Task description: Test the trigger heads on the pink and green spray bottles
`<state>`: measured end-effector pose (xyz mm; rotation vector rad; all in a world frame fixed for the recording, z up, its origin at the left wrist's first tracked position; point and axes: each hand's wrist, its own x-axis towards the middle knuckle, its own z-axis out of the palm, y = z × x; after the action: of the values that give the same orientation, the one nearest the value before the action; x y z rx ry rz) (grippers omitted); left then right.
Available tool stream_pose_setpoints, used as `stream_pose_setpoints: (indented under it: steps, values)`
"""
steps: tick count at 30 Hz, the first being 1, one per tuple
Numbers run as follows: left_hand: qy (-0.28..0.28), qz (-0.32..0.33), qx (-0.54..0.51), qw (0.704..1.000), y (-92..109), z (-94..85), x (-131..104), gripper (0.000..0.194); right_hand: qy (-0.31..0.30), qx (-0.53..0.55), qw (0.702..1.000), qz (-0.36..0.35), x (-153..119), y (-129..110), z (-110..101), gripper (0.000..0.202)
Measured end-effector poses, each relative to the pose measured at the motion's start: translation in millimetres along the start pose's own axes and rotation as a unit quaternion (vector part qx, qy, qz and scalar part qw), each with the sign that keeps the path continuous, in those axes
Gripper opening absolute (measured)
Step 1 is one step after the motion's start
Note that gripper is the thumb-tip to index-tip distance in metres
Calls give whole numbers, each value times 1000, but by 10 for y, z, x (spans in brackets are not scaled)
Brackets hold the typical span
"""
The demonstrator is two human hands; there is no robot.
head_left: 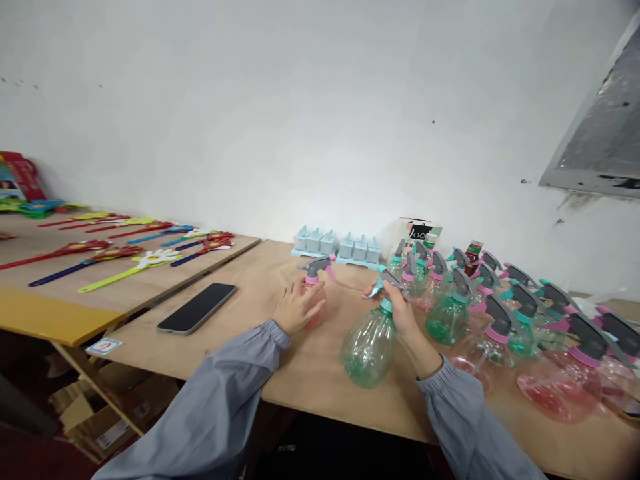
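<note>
Grey sleeves nearest you, work seemingly midway

Your left hand rests with fingers spread against the pink bottle at twelve o'clock; your right hand is wrapped around the neck of the green bottle at one. Those two sit outside the bottle cluster at two to three o'clock — but which bottles are done and which are left, you cannot tell.

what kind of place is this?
Probably a small workshop or sorting room, though a stockroom is possible. Similar spray bottles crowd a plain wooden table, hand-shaped plastic pieces lie in rows alongside, and cardboard boxes sit underneath.
</note>
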<state>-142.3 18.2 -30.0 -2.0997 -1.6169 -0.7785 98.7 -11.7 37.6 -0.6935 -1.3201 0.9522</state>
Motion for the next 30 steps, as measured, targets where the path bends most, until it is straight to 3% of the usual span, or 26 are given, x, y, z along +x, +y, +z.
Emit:
stream_pose_setpoints:
  steps: [8,14,19,23,25,30]
  values:
    - [-9,-3,-5,1000,6,-18,1,49,-6,14,1000,-3,-8,24,4,35]
    - [-5,-4,-18,1000,-16,13,-2,50,27,-25,999,-14,-14,19,-16,39]
    - [-7,-4,-19,1000,-15,8,-2,50,5,-40,999,-24,-8,21,-56,32]
    - [-11,-7,-16,1000,-3,-8,-1,50,64,-31,996,-51,-1,74,-78,36]
    - [-9,-7,-19,1000,2,-14,-8,50,88,-45,993,-57,6,88,-116,36]
    - [16,5,-43,999,0,-2,-26,51,60,-141,986,-72,0,42,-368,33]
